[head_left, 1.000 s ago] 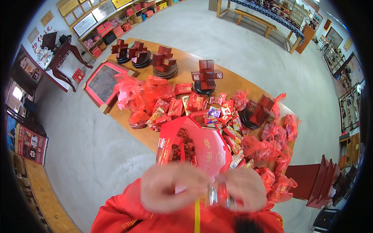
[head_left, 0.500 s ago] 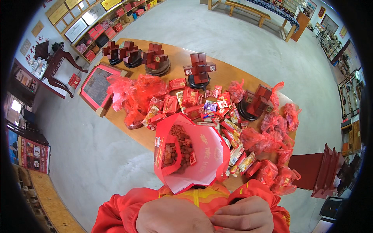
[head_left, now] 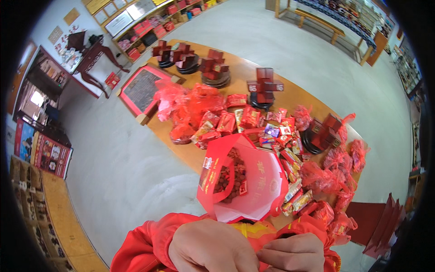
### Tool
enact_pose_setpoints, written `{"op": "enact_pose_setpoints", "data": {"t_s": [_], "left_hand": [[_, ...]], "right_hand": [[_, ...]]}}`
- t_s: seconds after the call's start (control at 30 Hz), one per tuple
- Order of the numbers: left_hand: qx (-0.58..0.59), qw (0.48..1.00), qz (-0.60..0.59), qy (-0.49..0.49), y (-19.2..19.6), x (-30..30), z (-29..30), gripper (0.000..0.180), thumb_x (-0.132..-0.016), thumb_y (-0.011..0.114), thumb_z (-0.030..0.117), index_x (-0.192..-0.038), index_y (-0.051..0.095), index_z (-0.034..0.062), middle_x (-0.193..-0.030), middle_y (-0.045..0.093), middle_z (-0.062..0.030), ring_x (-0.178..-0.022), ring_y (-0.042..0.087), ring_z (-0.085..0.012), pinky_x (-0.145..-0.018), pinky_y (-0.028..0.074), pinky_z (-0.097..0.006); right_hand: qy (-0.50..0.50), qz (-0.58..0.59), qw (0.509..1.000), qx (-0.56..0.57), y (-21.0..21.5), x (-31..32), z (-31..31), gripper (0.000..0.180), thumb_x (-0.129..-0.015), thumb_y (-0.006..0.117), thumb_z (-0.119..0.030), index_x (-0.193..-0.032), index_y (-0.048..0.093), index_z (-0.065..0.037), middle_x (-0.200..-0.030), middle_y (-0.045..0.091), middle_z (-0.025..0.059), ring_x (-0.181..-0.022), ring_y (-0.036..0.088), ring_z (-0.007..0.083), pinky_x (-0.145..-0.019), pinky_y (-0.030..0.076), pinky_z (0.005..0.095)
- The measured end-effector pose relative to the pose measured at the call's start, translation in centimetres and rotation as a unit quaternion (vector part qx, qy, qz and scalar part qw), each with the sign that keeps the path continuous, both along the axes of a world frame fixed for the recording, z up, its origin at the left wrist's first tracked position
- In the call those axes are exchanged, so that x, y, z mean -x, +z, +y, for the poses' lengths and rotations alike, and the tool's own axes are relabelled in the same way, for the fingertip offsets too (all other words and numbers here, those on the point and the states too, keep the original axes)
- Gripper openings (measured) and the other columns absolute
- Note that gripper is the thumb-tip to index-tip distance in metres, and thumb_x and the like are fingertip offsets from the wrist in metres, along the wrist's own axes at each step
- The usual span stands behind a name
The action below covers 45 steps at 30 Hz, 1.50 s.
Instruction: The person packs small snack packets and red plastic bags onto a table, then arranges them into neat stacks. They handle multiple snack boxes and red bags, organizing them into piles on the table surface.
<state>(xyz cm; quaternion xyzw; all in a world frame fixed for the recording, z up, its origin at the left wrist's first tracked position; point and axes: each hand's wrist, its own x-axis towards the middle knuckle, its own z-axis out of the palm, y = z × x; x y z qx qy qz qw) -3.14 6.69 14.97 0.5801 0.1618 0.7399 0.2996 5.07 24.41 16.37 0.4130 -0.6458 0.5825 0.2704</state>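
Note:
Close to my body, my left hand (head_left: 209, 244) shows its back, with the fingers curled down out of sight. Beside it my right hand (head_left: 293, 254) has its fingers bent and pressed together toward the left hand. Anything pinched between them is hidden. Just beyond the hands stands a red paper gift bag (head_left: 209, 183) with its mouth open toward me. Inside it lie many small brown nut-like pieces (head_left: 235, 174), and a red handle loops across them. Wrapped snacks (head_left: 250, 118) in red, gold and purple lie around the far and right sides of the bag.
The wooden table (head_left: 312, 102) carries dark red interlocking-block ornaments (head_left: 264, 86) on black stands. Knotted red plastic bags (head_left: 324, 174) crowd its right end, more bags (head_left: 195, 104) its left. A red-framed board (head_left: 142, 90) lies at the far left corner. A bench (head_left: 319, 25) stands far off.
The view has shifted, so the table and bag appear further right. Both hands stay together near my body, in much the same pose.

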Motion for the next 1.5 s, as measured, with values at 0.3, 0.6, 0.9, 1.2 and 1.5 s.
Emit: {"op": "enact_pose_setpoints", "data": {"t_s": [0.3,0.6,0.9,1.2,1.5], "left_hand": [[-0.116,0.983,-0.018,0.139,-1.8,-1.8,-0.9,0.026,-0.092,0.062,-0.006,-0.116,0.059,-0.0123,-0.103,0.066,-0.0324,-0.092,0.069,-0.0414,-0.073,0.056,-0.044],[0.012,0.998,-0.007,-0.064,0.3,-0.8,-3.0,0.024,-0.095,0.059,0.0,-0.112,0.061,-0.0155,-0.114,0.064,-0.0324,-0.105,0.062,-0.0421,-0.088,0.051,-0.042],[0.075,0.925,-0.129,0.35,-2.5,-0.4,-9.9,0.009,-0.086,0.068,-0.006,-0.094,0.063,-0.0044,-0.097,0.069,-0.0297,-0.085,0.07,-0.0339,-0.073,0.057,-0.04],[0.184,0.49,-0.48,0.704,-25.0,9.6,-23.7,0.013,-0.094,0.063,0.0,-0.103,0.056,0.005,-0.101,0.07,-0.0146,-0.089,0.072,-0.0282,-0.074,0.06,-0.037],[0.247,0.344,-0.625,0.656,-42.2,18.1,-31.6,0.023,-0.096,0.059,0.002,-0.117,0.047,0.0014,-0.109,0.067,-0.0184,-0.088,0.072,-0.0297,-0.072,0.059,-0.04]], "right_hand": [[-0.012,0.095,0.995,-0.008,-0.3,1.8,-2.1,0.023,-0.077,0.064,-0.008,-0.096,0.055,0.003,-0.083,0.061,0.0173,-0.059,0.062,0.0337,-0.05,0.053,0.0445],[0.094,0.188,0.978,0.015,-0.3,4.2,-3.6,0.026,-0.075,0.066,-0.006,-0.097,0.059,0.005,-0.083,0.061,0.0205,-0.058,0.06,0.0333,-0.048,0.051,0.0434],[-0.016,0.037,0.982,-0.186,-2.8,6.5,-4.3,0.036,-0.083,0.073,-0.012,-0.113,0.059,0.003,-0.107,0.066,0.019,-0.076,0.068,0.0331,-0.064,0.055,0.0387],[-0.255,-0.283,0.919,-0.103,-10.5,3.6,-2.8,0.056,-0.093,0.055,0.002,-0.146,0.036,0.007,-0.121,0.059,0.0212,-0.079,0.061,0.0152,-0.075,0.052,0.0266],[-0.409,-0.373,0.824,-0.124,-12.3,-0.8,-2.6,0.049,-0.093,0.063,-0.012,-0.141,0.051,-0.009,-0.123,0.061,0.0241,-0.092,0.065,0.0312,-0.073,0.055,0.0456]]}}
